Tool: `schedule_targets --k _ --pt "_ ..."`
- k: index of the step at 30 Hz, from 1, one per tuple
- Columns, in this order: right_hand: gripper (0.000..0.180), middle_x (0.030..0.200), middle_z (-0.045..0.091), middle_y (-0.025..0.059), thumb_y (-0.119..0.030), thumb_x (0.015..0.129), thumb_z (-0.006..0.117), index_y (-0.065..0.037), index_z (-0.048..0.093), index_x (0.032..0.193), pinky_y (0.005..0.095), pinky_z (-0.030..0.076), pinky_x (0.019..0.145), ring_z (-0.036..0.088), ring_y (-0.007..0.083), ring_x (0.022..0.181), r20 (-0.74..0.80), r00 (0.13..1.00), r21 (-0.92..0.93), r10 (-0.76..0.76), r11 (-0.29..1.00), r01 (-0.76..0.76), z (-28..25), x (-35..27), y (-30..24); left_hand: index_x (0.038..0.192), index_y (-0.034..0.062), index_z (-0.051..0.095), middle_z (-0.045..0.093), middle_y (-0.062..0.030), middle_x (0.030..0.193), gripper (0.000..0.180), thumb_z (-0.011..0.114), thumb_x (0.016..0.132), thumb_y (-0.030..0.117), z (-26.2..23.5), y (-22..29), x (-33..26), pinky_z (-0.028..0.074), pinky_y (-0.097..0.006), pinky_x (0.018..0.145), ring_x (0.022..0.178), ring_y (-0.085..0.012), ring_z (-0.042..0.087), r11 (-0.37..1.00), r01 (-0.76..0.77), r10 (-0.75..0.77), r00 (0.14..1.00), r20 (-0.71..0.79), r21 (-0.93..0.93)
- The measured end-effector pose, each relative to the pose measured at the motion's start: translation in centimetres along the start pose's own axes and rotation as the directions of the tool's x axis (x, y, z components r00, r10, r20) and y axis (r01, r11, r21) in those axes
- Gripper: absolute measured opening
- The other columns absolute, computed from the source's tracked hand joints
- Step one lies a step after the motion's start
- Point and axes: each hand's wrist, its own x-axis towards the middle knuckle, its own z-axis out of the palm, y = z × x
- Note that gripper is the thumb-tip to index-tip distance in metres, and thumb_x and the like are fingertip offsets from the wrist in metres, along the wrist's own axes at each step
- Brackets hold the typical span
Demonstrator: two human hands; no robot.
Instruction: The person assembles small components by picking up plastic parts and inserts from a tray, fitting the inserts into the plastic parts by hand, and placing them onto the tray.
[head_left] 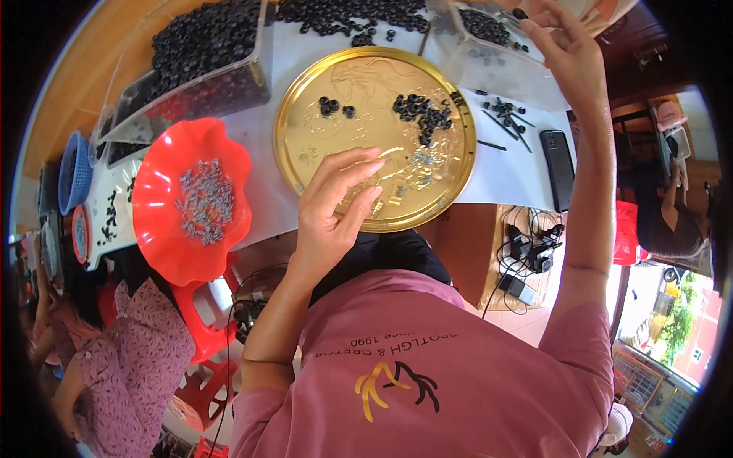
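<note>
Over the near side of a round gold tray (305, 69), my left hand (332, 202) has its thumb apart from its curved fingers, and I see nothing between them. Black ring-shaped parts (424, 118) lie in a loose heap on the tray's right half, with a few more on the left. Small grey metallic pieces (420, 159) are scattered near its lower right. My right hand (565, 46) is raised at the far right, above the edge of a clear plastic box (496, 72) holding black rings. Its fingers are closed on a small black part (520, 14).
A red scalloped bowl (156, 164) of small grey pieces stands left. Behind it is a large clear bin (244, 80) of black rings. Thin black rods (500, 122) and a black phone (556, 168) lie right. Cables (531, 244) sit below. A person in patterned clothing (137, 366) is at left.
</note>
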Motion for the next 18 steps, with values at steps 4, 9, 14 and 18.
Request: schedule_targets --k 4,9,14,18 --pt "0.030 0.093 0.066 -0.0010 -0.009 0.089 0.068 -0.006 0.067 0.119 0.0191 0.044 0.061 0.053 0.0039 0.070 0.095 0.995 0.224 -0.040 0.974 0.018 3.6 -2.6 0.3 0.112 0.0001 0.067 0.066 -0.0134 0.112 0.027 0.065 0.085 -0.007 -0.2 -0.5 -1.2 0.053 -0.029 0.082 0.098 -0.0220 0.065 0.997 0.082 -0.082 0.995 -0.048 0.003" --pt "0.019 0.093 0.069 0.0119 -0.017 0.088 0.065 -0.005 0.070 0.102 0.0408 0.052 0.072 0.066 0.0312 0.082 0.380 0.837 0.336 -0.394 0.902 0.273 10.3 -7.5 -2.4 0.110 0.0001 0.068 0.067 -0.0131 0.107 0.025 0.063 0.087 -0.007 -0.3 -0.7 -1.6 0.053 -0.027 0.076 0.090 -0.0189 0.067 0.992 0.127 -0.128 0.991 -0.046 -0.005" --pt "0.026 0.101 0.067 0.0117 -0.025 0.088 0.063 -0.008 0.069 0.108 0.0448 0.052 0.078 0.066 0.0337 0.089 0.549 0.806 0.124 -0.221 0.975 0.183 15.6 -9.3 -2.8 0.109 -0.0008 0.068 0.069 -0.0118 0.107 0.019 0.061 0.091 -0.001 -0.5 -0.5 -1.8 0.051 -0.030 0.086 0.098 -0.0196 0.066 0.975 0.215 -0.218 0.975 -0.044 -0.063" --pt "0.028 0.107 0.065 0.0118 -0.028 0.087 0.065 -0.009 0.068 0.107 0.0450 0.052 0.079 0.066 0.0353 0.091 0.602 0.775 0.055 -0.193 0.978 0.201 16.9 -9.6 -3.4 0.109 -0.0010 0.067 0.069 -0.0111 0.106 0.020 0.061 0.091 -0.001 -0.8 -0.8 -1.8 0.051 -0.029 0.086 0.097 -0.0188 0.066 0.973 0.219 -0.224 0.973 -0.056 -0.074"
